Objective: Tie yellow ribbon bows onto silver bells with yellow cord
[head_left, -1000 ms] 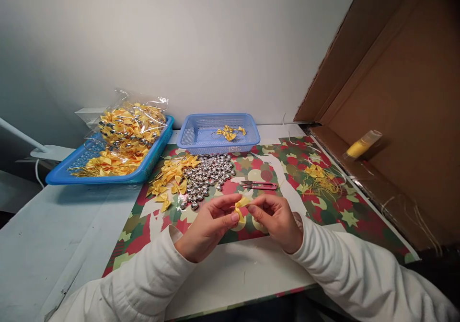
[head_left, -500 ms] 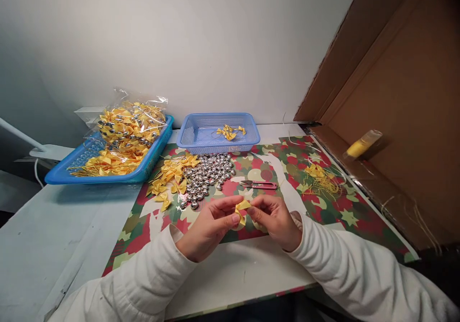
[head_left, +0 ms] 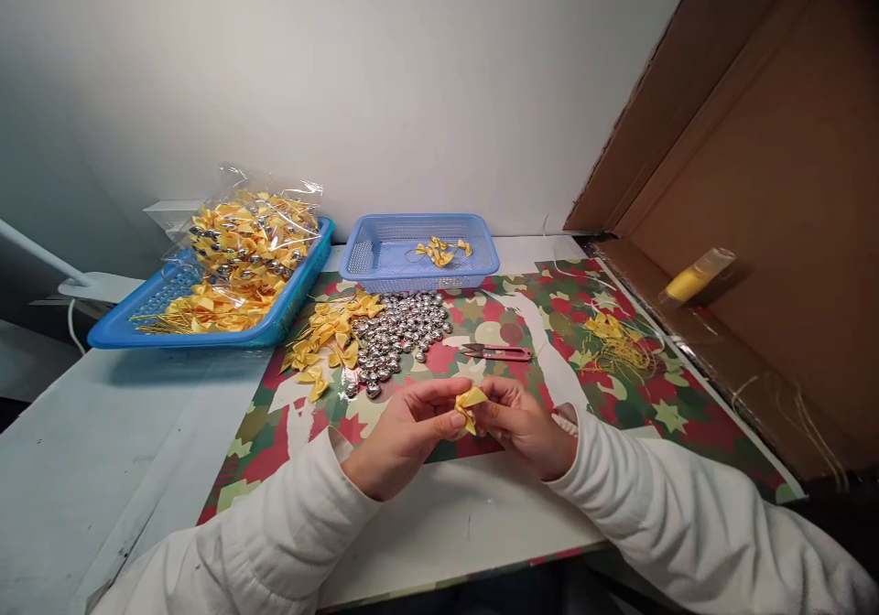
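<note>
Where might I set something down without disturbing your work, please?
Bare: the white tabletop between left blue basket and left sleeve; the patterned sheet between yellow threads and right sleeve. Crowded: among yellow bows and silver balls.

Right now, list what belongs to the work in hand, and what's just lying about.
Likely in the work:
- bow, in left hand and right hand
- loose bows
- silver balls
- snips
- yellow threads
- middle tray, holding a few bows

Seemingly just lying about:
- yellow tube
- white stand
- cardboard
</note>
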`<state>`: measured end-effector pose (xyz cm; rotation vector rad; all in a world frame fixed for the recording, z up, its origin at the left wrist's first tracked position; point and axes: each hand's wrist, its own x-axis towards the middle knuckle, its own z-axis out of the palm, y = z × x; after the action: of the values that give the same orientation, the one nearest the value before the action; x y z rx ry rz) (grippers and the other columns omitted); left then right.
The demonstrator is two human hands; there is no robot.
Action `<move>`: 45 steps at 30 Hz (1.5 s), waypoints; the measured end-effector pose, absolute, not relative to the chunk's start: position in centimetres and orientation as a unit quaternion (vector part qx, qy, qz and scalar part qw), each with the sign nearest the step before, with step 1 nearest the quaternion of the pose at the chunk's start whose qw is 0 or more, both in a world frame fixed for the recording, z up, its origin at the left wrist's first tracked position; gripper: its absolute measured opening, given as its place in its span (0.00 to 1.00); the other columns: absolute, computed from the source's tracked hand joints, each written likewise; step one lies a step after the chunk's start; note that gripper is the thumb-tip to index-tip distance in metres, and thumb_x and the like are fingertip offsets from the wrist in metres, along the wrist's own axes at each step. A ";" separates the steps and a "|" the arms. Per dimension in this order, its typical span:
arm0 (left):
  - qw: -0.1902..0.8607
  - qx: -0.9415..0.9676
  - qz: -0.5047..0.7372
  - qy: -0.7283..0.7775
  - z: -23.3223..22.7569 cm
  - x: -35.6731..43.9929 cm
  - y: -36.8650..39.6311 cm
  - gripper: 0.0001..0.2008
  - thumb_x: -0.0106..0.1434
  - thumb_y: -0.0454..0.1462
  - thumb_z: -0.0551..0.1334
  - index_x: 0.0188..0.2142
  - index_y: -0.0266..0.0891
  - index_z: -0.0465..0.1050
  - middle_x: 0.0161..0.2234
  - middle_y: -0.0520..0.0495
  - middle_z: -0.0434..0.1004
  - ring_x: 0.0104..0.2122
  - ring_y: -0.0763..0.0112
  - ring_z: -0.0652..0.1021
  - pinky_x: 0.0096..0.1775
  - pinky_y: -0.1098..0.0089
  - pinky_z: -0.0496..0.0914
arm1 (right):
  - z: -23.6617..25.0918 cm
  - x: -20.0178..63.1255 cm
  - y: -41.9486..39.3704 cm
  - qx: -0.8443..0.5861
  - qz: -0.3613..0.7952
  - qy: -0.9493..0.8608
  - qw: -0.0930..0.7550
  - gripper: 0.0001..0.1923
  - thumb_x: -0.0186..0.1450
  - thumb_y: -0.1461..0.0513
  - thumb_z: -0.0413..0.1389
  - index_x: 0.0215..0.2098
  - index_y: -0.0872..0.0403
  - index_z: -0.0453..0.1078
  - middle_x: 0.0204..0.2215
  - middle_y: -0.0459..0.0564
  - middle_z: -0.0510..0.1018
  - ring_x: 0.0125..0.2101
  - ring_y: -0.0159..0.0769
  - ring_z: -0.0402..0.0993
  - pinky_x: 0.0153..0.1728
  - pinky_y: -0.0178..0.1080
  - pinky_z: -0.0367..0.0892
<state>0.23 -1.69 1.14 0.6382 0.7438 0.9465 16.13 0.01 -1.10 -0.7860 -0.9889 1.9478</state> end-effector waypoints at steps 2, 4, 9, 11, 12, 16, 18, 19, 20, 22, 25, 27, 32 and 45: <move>0.776 0.301 0.437 0.341 1.1 0.2 -1.7 0.16 0.43 0.35 0.75 0.35 0.41 0.81 0.30 0.50 0.81 0.28 0.76 0.77 0.33 0.75 0.70 | -1.1 16.1 0.0 -0.306 0.773 -0.398 0.388 0.19 0.51 0.50 0.66 0.23 0.56 0.68 0.15 0.39 0.64 0.18 0.23 0.56 0.21 0.31 0.50; 0.770 0.302 0.443 0.348 1.1 0.2 -1.6 0.16 0.42 0.35 0.75 0.34 0.41 0.81 0.29 0.50 0.81 0.28 0.75 0.77 0.33 0.74 0.71 | -1.0 16.0 0.1 -0.303 0.767 -0.418 0.382 0.19 0.53 0.49 0.65 0.24 0.56 0.68 0.15 0.39 0.63 0.17 0.23 0.54 0.20 0.31 0.49; 0.738 0.318 0.462 0.376 1.2 0.1 -1.5 0.17 0.43 0.35 0.74 0.35 0.41 0.81 0.31 0.49 0.81 0.29 0.74 0.76 0.32 0.73 0.71 | -0.5 16.1 0.7 -0.311 0.665 -0.532 0.421 0.15 0.57 0.50 0.61 0.26 0.53 0.70 0.26 0.44 0.68 0.27 0.29 0.64 0.28 0.34 0.60; 0.715 0.346 0.470 0.386 1.1 0.1 -1.5 0.16 0.45 0.35 0.73 0.36 0.40 0.80 0.29 0.49 0.80 0.28 0.75 0.75 0.31 0.74 0.70 | -0.5 16.2 0.9 -0.319 0.593 -0.592 0.443 0.14 0.59 0.51 0.60 0.26 0.53 0.70 0.31 0.47 0.69 0.33 0.32 0.66 0.33 0.36 0.62; 0.700 0.363 0.474 0.392 1.0 0.1 -1.6 0.15 0.47 0.35 0.72 0.37 0.40 0.80 0.27 0.49 0.79 0.27 0.75 0.74 0.30 0.75 0.69 | -0.5 16.2 1.0 -0.323 0.559 -0.618 0.449 0.13 0.60 0.52 0.59 0.26 0.53 0.70 0.31 0.47 0.69 0.34 0.33 0.66 0.34 0.36 0.62; 0.651 0.424 0.476 0.411 0.7 0.2 -1.6 0.16 0.50 0.35 0.71 0.40 0.39 0.80 0.24 0.51 0.75 0.23 0.79 0.69 0.26 0.77 0.65 | -0.8 16.4 1.2 -0.337 0.463 -0.688 0.446 0.11 0.64 0.60 0.55 0.24 0.53 0.69 0.27 0.47 0.71 0.32 0.33 0.66 0.35 0.37 0.62; 0.645 0.434 0.471 0.417 0.6 0.2 -1.5 0.17 0.51 0.35 0.70 0.42 0.39 0.79 0.24 0.51 0.75 0.24 0.79 0.69 0.26 0.77 0.65 | -1.0 16.5 1.2 -0.354 0.428 -0.706 0.439 0.11 0.62 0.65 0.54 0.22 0.53 0.69 0.25 0.46 0.73 0.32 0.34 0.66 0.35 0.37 0.62; 0.646 0.435 0.466 0.421 0.5 0.2 -1.5 0.17 0.51 0.36 0.70 0.42 0.39 0.79 0.24 0.51 0.75 0.24 0.79 0.69 0.27 0.77 0.65 | -1.2 16.5 1.2 -0.364 0.419 -0.709 0.435 0.11 0.61 0.67 0.55 0.22 0.53 0.70 0.24 0.46 0.73 0.32 0.34 0.66 0.35 0.37 0.62; 0.649 0.434 0.458 0.425 0.4 0.2 -1.4 0.18 0.51 0.36 0.70 0.43 0.38 0.78 0.24 0.51 0.75 0.24 0.78 0.69 0.27 0.77 0.65 | -1.3 16.5 1.2 -0.374 0.414 -0.710 0.430 0.10 0.60 0.69 0.55 0.22 0.53 0.70 0.24 0.46 0.74 0.31 0.34 0.67 0.34 0.37 0.62; 0.656 0.432 0.438 0.438 0.2 0.2 -1.4 0.19 0.51 0.37 0.70 0.44 0.36 0.78 0.24 0.50 0.76 0.24 0.77 0.70 0.28 0.76 0.66 | -1.6 16.6 1.1 -0.394 0.414 -0.706 0.418 0.10 0.57 0.71 0.54 0.23 0.53 0.73 0.24 0.46 0.75 0.30 0.33 0.68 0.32 0.36 0.63; 0.664 0.430 0.411 0.453 0.1 0.2 -1.3 0.22 0.50 0.38 0.70 0.45 0.34 0.77 0.27 0.47 0.79 0.26 0.74 0.72 0.30 0.73 0.67 | -1.8 16.6 1.1 -0.426 0.406 -0.706 0.394 0.10 0.56 0.71 0.55 0.25 0.53 0.76 0.23 0.46 0.74 0.29 0.33 0.68 0.30 0.34 0.63; 0.663 0.432 0.404 0.459 0.1 0.2 -1.3 0.22 0.50 0.38 0.70 0.45 0.33 0.77 0.29 0.45 0.79 0.27 0.72 0.73 0.31 0.71 0.68 | -1.6 16.5 1.1 -0.440 0.402 -0.708 0.379 0.10 0.55 0.71 0.56 0.26 0.52 0.77 0.23 0.46 0.74 0.29 0.33 0.69 0.29 0.34 0.63; 0.643 0.454 0.394 0.476 0.3 0.2 -1.3 0.21 0.51 0.40 0.69 0.45 0.33 0.77 0.29 0.45 0.80 0.28 0.70 0.75 0.31 0.71 0.68 | -1.2 16.5 1.1 -0.436 0.411 -0.711 0.369 0.11 0.55 0.72 0.56 0.27 0.52 0.77 0.23 0.47 0.75 0.29 0.33 0.69 0.29 0.35 0.63; 0.621 0.482 0.396 0.475 0.1 0.1 -1.2 0.20 0.52 0.40 0.68 0.45 0.35 0.78 0.31 0.44 0.81 0.28 0.69 0.76 0.30 0.70 0.70 | -1.0 16.4 1.2 -0.444 0.408 -0.710 0.363 0.09 0.55 0.72 0.57 0.26 0.53 0.77 0.22 0.47 0.75 0.29 0.34 0.67 0.29 0.35 0.62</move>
<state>0.12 -1.16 0.07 1.1077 1.0916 0.9108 16.41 1.16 -1.02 -1.1433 -1.8280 1.0494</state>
